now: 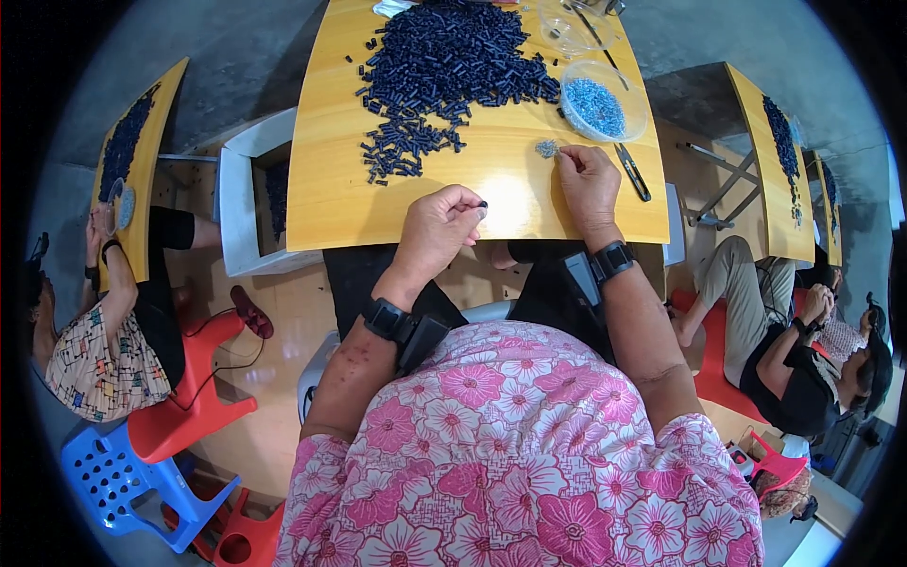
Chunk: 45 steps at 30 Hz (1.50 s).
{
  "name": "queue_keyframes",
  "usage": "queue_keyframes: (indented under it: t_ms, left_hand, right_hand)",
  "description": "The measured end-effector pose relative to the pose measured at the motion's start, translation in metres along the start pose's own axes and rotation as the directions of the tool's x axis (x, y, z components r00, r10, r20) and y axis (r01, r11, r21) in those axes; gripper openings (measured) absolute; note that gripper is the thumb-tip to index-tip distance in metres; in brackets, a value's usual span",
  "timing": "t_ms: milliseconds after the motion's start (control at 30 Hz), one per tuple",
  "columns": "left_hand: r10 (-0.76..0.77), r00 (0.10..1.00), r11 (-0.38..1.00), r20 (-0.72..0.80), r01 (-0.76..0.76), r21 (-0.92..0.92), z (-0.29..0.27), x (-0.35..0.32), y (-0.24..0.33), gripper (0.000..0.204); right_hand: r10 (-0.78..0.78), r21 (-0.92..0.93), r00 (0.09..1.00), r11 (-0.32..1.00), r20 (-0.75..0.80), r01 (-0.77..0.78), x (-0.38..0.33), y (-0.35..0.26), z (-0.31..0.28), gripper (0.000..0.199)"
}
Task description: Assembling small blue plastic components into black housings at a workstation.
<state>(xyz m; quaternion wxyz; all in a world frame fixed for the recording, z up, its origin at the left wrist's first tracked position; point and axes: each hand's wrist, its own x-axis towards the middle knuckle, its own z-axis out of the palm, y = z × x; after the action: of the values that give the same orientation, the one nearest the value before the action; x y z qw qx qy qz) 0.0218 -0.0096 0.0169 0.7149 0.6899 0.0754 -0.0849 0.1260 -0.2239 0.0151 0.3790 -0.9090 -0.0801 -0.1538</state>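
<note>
My left hand (442,222) is closed in a pinch over the table's near edge, with a small black tube piece (483,205) at its fingertips. To its right, my right hand (590,185) has thumb and forefinger pressed together beside a little heap of tiny clear-blue pieces (545,148); whatever it may hold is too small to make out. A large pile of short black tube pieces (444,57) covers the far part of the wooden table (326,180). A clear round tub (635,118) of shiny blue pieces (593,106) stands beyond my right hand.
A black utility knife (633,173) lies right of my right hand. Another clear tub (557,36) stands farther back. Left of the table is a white box (244,203) with dark pieces inside. People sit at side tables, left and right. Blue (123,482) and red stools (194,397) stand lower left.
</note>
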Motion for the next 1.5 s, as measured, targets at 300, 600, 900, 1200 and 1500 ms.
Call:
queue_keyframes:
  t_ms: [300, 600, 900, 1200, 1500]
  left_hand:
    - [0.004, 1.000, 1.000, -0.010, -0.004, 0.008, 0.001, -0.002, 0.001, 0.014]
    - [-0.007, 1.000, 1.000, 0.000, 0.007, 0.014, -0.003, -0.001, -0.005, 0.017]
    - [0.006, 1.000, 1.000, 0.009, -0.006, 0.019, -0.002, 0.000, -0.003, 0.017]
    - [0.032, 0.999, 0.999, -0.019, -0.032, 0.002, -0.003, -0.001, -0.006, 0.018]
    - [0.036, 0.999, 0.999, -0.020, -0.036, 0.001, -0.002, -0.002, -0.007, 0.016]
  right_hand:
    - [-0.038, -0.060, 0.999, 0.998, -0.023, 0.036, 0.000, 0.014, 0.001, 0.013]
    - [0.299, 0.560, 0.862, 0.663, 0.410, -0.496, -0.031, -0.040, -0.010, 0.009]
    - [0.229, 0.471, 0.728, 0.631, 0.646, -0.616, -0.049, -0.048, 0.007, 0.016]
    - [0.259, 0.402, 0.706, 0.672, 0.659, -0.622, -0.047, -0.054, 0.005, 0.015]
    - [0.052, 0.450, 0.849, 0.830, 0.526, -0.330, -0.053, -0.047, 0.013, 0.010]
